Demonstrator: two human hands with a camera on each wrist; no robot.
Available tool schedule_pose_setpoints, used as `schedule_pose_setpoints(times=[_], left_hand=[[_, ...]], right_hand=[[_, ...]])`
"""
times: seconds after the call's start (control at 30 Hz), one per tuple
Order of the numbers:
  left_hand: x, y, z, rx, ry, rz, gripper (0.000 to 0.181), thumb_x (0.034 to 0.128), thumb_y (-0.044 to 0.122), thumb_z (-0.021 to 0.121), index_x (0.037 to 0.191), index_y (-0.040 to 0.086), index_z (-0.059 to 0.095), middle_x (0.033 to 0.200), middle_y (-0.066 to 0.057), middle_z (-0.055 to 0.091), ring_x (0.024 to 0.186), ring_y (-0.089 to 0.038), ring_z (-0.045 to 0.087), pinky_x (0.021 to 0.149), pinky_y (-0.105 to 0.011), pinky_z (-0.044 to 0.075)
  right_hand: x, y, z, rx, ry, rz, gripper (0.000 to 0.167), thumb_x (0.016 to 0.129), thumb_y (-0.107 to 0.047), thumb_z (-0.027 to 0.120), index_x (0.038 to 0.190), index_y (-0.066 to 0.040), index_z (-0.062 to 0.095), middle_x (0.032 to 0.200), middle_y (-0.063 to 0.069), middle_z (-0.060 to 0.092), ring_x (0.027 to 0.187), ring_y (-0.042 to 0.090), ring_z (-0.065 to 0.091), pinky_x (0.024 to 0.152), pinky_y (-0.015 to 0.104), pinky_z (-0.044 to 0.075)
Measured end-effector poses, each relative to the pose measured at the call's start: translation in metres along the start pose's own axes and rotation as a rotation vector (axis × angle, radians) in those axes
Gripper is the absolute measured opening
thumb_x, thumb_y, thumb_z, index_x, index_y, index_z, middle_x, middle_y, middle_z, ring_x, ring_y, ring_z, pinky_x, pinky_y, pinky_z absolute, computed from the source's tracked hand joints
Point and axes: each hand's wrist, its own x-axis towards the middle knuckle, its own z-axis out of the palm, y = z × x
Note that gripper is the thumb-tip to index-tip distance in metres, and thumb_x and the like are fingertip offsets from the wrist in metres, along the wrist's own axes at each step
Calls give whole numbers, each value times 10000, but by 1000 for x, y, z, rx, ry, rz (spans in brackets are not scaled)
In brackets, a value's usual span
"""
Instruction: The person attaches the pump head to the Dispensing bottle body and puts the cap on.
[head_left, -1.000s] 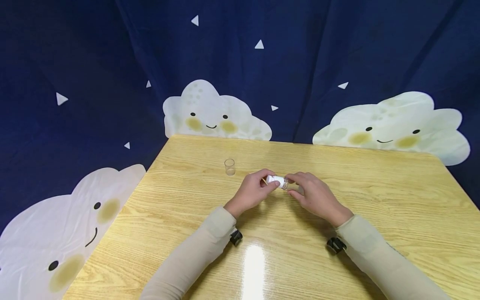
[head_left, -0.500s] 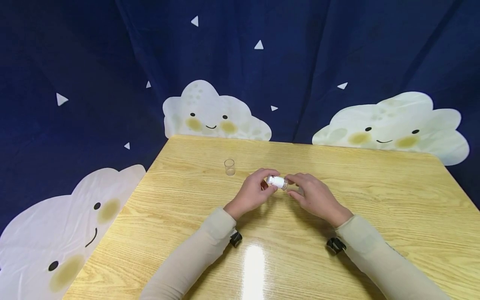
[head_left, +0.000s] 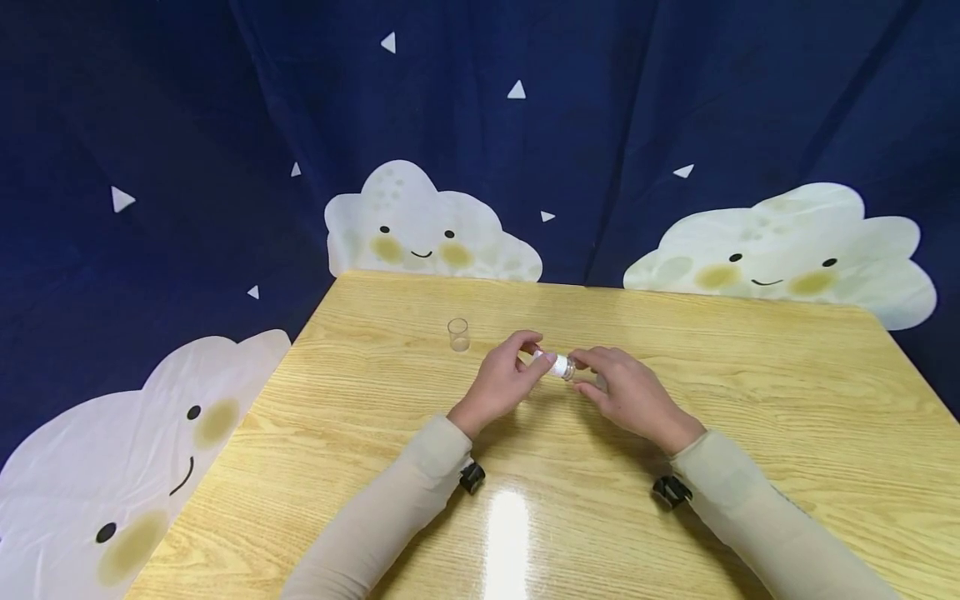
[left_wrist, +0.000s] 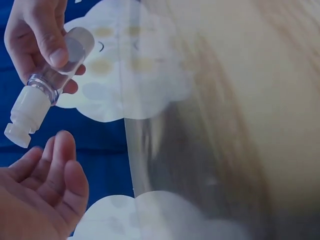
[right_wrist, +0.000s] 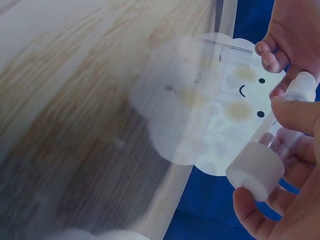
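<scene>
Your right hand (head_left: 633, 396) grips a small clear bottle (head_left: 561, 367) between thumb and fingers, tilted onto its side between your two hands; its white top (left_wrist: 31, 107) faces your left hand (head_left: 501, 385), whose loosely curved fingers are empty and just beside that top. Compared with half a second ago, your left thumb has swung up and, in the head view, now overlaps the bottle's white end, while your right hand looks the same. Any lettering on the bottle is too small to tell. An open clear cylinder (head_left: 459, 336) stands farther away, to the left, unmoved. Pale sleeves (head_left: 390, 508) cover your forearms, with black wrist devices (head_left: 472, 477) below the cuffs. The table (head_left: 337, 367) is yellowish wood grain with a bright glare streak near you. Behind hangs a navy curtain (head_left: 480, 125) printed with smiling clouds (head_left: 435, 204) and white triangles (head_left: 516, 90).
</scene>
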Motion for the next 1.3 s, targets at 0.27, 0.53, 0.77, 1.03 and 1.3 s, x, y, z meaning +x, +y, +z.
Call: schedule_pose_setpoints(times=[0.27, 0.53, 0.77, 1.03, 1.3], left_hand=[[-1, 2, -1, 50, 22, 8, 283, 986, 386, 591, 1043, 129, 693, 859, -18, 674, 679, -99, 558, 578, -228, 464], [-1, 2, 1, 50, 18, 5, 245, 977, 354, 610, 1026, 130, 697, 802, -12, 661, 618, -97, 534, 537, -223, 431], [-2, 0, 1, 41, 15, -2, 230, 977, 346, 615, 1028, 134, 690, 812, -19, 664, 622, -101, 547, 534, -229, 441], [-4, 0, -1, 15, -5, 19, 236, 966, 327, 640, 1136, 167, 670, 890, -12, 679, 626, -100, 557, 525, -231, 464], [-5, -2, -2, 20, -39, 93, 288, 954, 182, 661, 1236, 131, 636, 1103, -39, 656, 665, -143, 535, 558, -206, 449]], right_hand=[[0, -2, -1, -4, -20, 3, 368, 879, -151, 753, 1222, -50, 667, 1105, 92, 724, 940, 230, 661, 783, 424, 554], [0, -2, 0, -28, -23, -4, 387, 870, -168, 765, 1226, -49, 670, 1103, 100, 724, 923, 222, 663, 760, 414, 557], [0, -1, 0, -26, -26, -11, 395, 872, -167, 762, 1237, -51, 665, 1113, 102, 724, 934, 228, 664, 765, 417, 553], [1, -2, 0, -15, -36, -5, 380, 878, -167, 756, 1231, -58, 668, 1116, 88, 721, 908, 224, 654, 753, 406, 540], [1, -3, -1, -4, -50, 13, 349, 879, -163, 756, 1205, -63, 679, 1116, 84, 721, 906, 232, 649, 757, 406, 542]])
